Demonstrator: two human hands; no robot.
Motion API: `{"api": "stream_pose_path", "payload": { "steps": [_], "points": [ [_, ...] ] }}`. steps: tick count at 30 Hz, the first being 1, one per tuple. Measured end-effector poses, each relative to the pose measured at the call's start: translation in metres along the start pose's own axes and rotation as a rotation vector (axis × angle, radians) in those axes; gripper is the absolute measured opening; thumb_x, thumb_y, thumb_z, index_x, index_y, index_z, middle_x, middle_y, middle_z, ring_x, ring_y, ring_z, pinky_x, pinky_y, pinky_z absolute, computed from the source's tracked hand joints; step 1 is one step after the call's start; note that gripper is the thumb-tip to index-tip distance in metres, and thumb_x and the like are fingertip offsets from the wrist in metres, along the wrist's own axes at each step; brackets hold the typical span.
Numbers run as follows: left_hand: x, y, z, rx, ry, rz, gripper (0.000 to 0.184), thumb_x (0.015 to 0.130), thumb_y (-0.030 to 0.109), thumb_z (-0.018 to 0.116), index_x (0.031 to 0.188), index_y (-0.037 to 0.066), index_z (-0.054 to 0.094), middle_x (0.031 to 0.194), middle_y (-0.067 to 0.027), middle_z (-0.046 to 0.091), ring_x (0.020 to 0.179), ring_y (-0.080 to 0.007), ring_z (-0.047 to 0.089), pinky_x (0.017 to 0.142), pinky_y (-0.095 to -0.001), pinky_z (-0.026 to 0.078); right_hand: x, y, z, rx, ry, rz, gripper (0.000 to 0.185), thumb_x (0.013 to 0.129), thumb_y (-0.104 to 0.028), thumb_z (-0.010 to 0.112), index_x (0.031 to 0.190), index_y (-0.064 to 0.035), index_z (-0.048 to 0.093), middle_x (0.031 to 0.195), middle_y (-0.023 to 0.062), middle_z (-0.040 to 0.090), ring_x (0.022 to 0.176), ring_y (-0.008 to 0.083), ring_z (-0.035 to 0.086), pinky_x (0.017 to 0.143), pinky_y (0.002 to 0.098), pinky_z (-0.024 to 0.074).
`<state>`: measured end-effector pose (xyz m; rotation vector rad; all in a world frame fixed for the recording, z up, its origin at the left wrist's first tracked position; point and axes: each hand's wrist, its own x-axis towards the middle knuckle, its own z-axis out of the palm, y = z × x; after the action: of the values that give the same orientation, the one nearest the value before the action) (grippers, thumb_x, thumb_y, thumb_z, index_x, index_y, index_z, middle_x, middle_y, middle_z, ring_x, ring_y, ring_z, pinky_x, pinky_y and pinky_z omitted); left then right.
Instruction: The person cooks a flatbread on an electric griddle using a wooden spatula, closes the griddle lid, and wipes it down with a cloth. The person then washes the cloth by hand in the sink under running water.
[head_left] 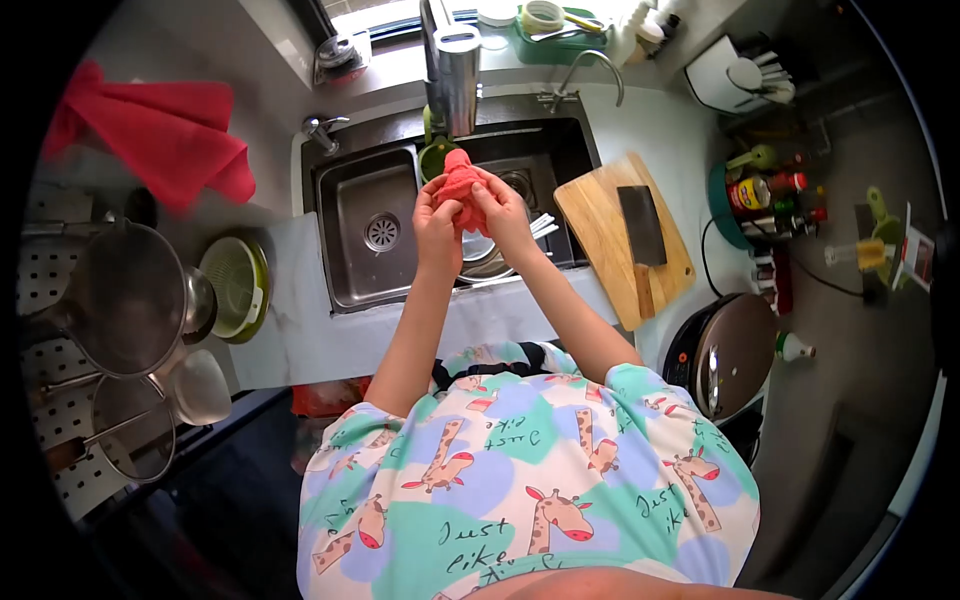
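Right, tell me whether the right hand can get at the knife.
Probably yes: the knife lies uncovered on the board, its handle on the near side. The right hand would likely first have to let go of the cloth.

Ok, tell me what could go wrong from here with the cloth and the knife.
The left hand and right hand could drop the cloth into the sink. The bare knife lies near the right arm, which might knock it. The board seems to jut over the sink's edge and may tip if pressed there.
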<state>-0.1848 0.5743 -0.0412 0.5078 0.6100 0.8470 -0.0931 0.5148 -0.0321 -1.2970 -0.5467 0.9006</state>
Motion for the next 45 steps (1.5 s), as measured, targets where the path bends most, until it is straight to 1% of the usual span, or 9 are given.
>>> {"api": "stream_pose_path", "payload": {
  "steps": [9, 14, 18, 23, 29, 34, 38, 41, 45],
  "points": [
    [0.017, -0.007, -0.042, 0.064, 0.092, -0.016, 0.041, 0.084, -0.009, 0.050, 0.124, 0.001, 0.049, 0.115, -0.0109, 0.059, 0.102, -0.0178, 0.062, 0.088, -0.0304, 0.055, 0.022, 0.037, 0.002, -0.058, -0.054, 0.133, 0.036, 0.100, -0.020, 0.054, 0.131, 0.0002, 0.058, 0.111, 0.0069, 0.066, 0.093, 0.0102, 0.061, 0.080, 0.0247, 0.0501],
    [0.013, -0.001, -0.048, 0.036, 0.097, -0.043, 0.041, 0.085, -0.009, 0.047, 0.124, 0.001, 0.048, 0.119, -0.0133, 0.058, 0.107, -0.0224, 0.062, 0.094, -0.0349, 0.054, 0.033, -0.005, 0.004, -0.188, 0.105, -0.317, 0.034, 0.102, -0.019, 0.054, 0.129, 0.0014, 0.059, 0.114, 0.0113, 0.068, 0.101, 0.0115, 0.063, 0.085, 0.0253, 0.0509],
    [-0.001, 0.036, -0.002, -0.012, 0.073, 0.032, 0.042, 0.082, -0.011, 0.049, 0.122, 0.000, 0.050, 0.114, -0.0118, 0.062, 0.101, -0.0187, 0.065, 0.087, -0.0307, 0.056, 0.019, -0.052, 0.022, -0.156, 0.031, -0.383, 0.033, 0.101, -0.011, 0.055, 0.130, 0.0040, 0.057, 0.114, 0.0136, 0.068, 0.106, 0.0134, 0.063, 0.087, 0.0249, 0.0506],
    [-0.016, 0.077, 0.056, 0.282, -0.129, 0.330, 0.056, 0.082, -0.013, 0.048, 0.136, 0.005, 0.050, 0.126, -0.0074, 0.060, 0.112, -0.0149, 0.060, 0.095, -0.0274, 0.050, 0.009, -0.080, 0.031, -0.162, 0.098, -0.603, 0.033, 0.102, -0.009, 0.053, 0.131, 0.0043, 0.055, 0.121, 0.0132, 0.064, 0.104, 0.0151, 0.064, 0.088, 0.0265, 0.0513],
    [-0.021, 0.071, 0.036, 0.352, -0.155, 0.270, 0.055, 0.081, -0.013, 0.048, 0.134, 0.001, 0.052, 0.129, -0.0104, 0.058, 0.116, -0.0164, 0.059, 0.099, -0.0298, 0.049, -0.003, -0.077, 0.039, -0.090, 0.083, -0.461, 0.034, 0.103, -0.012, 0.052, 0.132, 0.0045, 0.055, 0.120, 0.0136, 0.065, 0.104, 0.0159, 0.063, 0.090, 0.0269, 0.0506],
    [-0.012, 0.045, -0.032, 0.406, 0.061, 0.186, 0.050, 0.078, -0.013, 0.047, 0.125, 0.000, 0.058, 0.117, -0.0093, 0.062, 0.105, -0.0151, 0.062, 0.092, -0.0286, 0.052, 0.003, 0.027, 0.043, -0.240, 0.019, -0.123, 0.032, 0.101, -0.020, 0.053, 0.125, -0.0032, 0.065, 0.109, 0.0130, 0.072, 0.096, 0.0137, 0.066, 0.084, 0.0279, 0.0514],
    [0.022, 0.019, -0.120, 0.403, 0.171, 0.139, 0.048, 0.077, -0.013, 0.047, 0.122, 0.000, 0.059, 0.113, -0.0087, 0.064, 0.099, -0.0154, 0.064, 0.087, -0.0281, 0.054, 0.023, 0.092, 0.062, -0.526, -0.102, 0.021, 0.035, 0.095, -0.023, 0.055, 0.122, -0.0024, 0.065, 0.105, 0.0217, 0.070, 0.095, 0.0318, 0.071, 0.083, 0.0383, 0.0540],
    [0.041, 0.010, -0.167, 0.447, 0.193, 0.131, 0.050, 0.078, -0.013, 0.050, 0.125, 0.000, 0.059, 0.115, -0.0091, 0.064, 0.100, -0.0157, 0.064, 0.088, -0.0279, 0.054, 0.045, 0.147, 0.073, -0.604, -0.155, -0.020, 0.034, 0.094, -0.022, 0.055, 0.120, -0.0027, 0.066, 0.107, 0.0224, 0.069, 0.098, 0.0366, 0.068, 0.085, 0.0421, 0.0539],
    [0.061, 0.007, -0.188, 0.752, 0.131, 0.139, 0.055, 0.081, -0.009, 0.057, 0.135, 0.000, 0.055, 0.129, -0.0113, 0.061, 0.113, -0.0178, 0.062, 0.096, -0.0284, 0.050, 0.058, 0.153, 0.083, -0.747, -0.142, 0.034, 0.034, 0.095, -0.018, 0.053, 0.124, -0.0023, 0.064, 0.113, 0.0216, 0.069, 0.105, 0.0293, 0.068, 0.090, 0.0383, 0.0524]
  ]
}}
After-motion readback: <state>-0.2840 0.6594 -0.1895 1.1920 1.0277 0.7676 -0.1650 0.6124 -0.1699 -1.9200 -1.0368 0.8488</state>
